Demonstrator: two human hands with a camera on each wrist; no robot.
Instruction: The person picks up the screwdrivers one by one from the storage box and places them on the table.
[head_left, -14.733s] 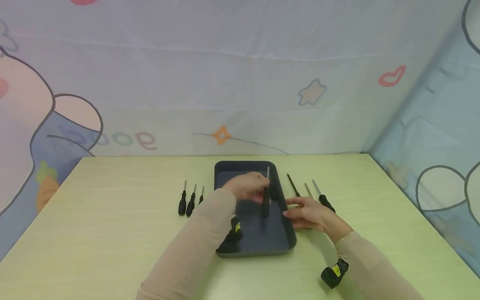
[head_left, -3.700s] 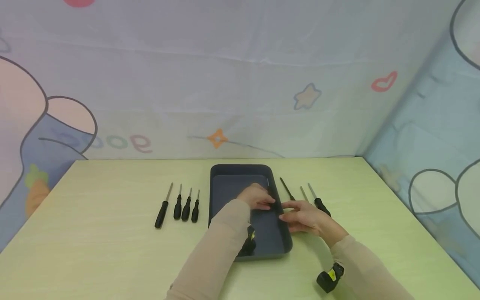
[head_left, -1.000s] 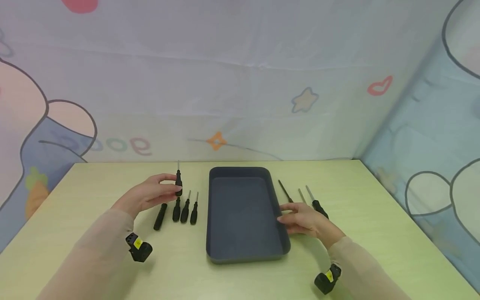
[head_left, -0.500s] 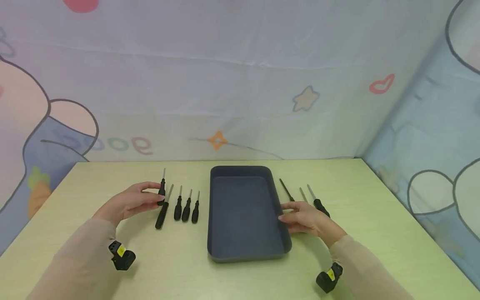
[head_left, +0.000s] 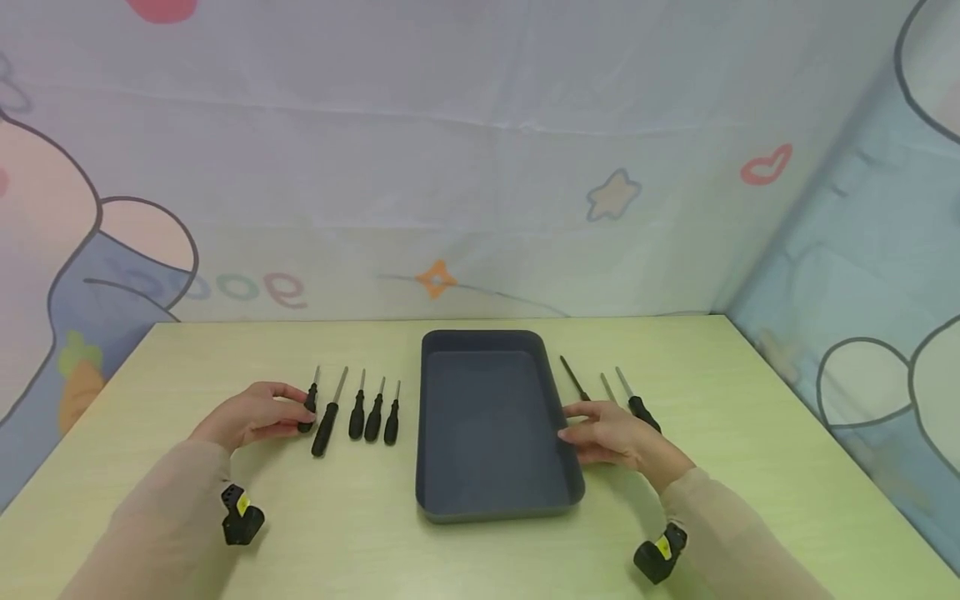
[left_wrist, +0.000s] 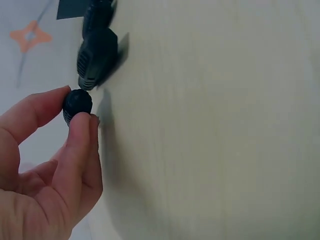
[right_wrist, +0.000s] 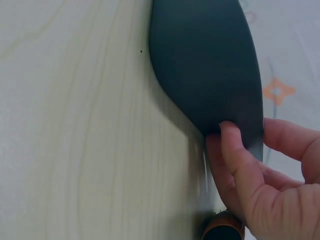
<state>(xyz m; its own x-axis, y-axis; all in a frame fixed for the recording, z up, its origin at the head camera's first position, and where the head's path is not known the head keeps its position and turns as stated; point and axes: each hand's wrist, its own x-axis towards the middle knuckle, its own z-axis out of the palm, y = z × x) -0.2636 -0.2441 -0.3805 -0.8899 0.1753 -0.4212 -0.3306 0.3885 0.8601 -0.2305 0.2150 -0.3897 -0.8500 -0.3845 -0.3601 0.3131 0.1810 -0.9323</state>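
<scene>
In the head view my left hand (head_left: pixel 257 414) pinches a small black-handled screwdriver (head_left: pixel 311 407) between thumb and fingers, low over the table, shaft pointing away. Its rounded handle end (left_wrist: pixel 77 102) faces the left wrist camera. Just to its right lies a longer screwdriver (head_left: pixel 326 427), then a row of three small ones, the nearest being a short black screwdriver (head_left: pixel 357 417). My right hand (head_left: pixel 617 435) holds the right wall of a dark grey tray (head_left: pixel 491 433), thumb against the wall and index finger at the rim (right_wrist: pixel 262 110). No tools show in the tray.
Right of the tray lie three more screwdrivers: one with a dark shaft (head_left: pixel 573 377), one mostly hidden by the right hand (head_left: pixel 608 388), and one with a black handle (head_left: pixel 642 411). A printed cloth (head_left: pixel 487 167) hangs behind the pale table (head_left: pixel 345 517).
Earlier the left hand reached into the tray; since then it has carried the small screwdriver left and lowered it beside the longer one. The right hand has stayed at the tray's side.
</scene>
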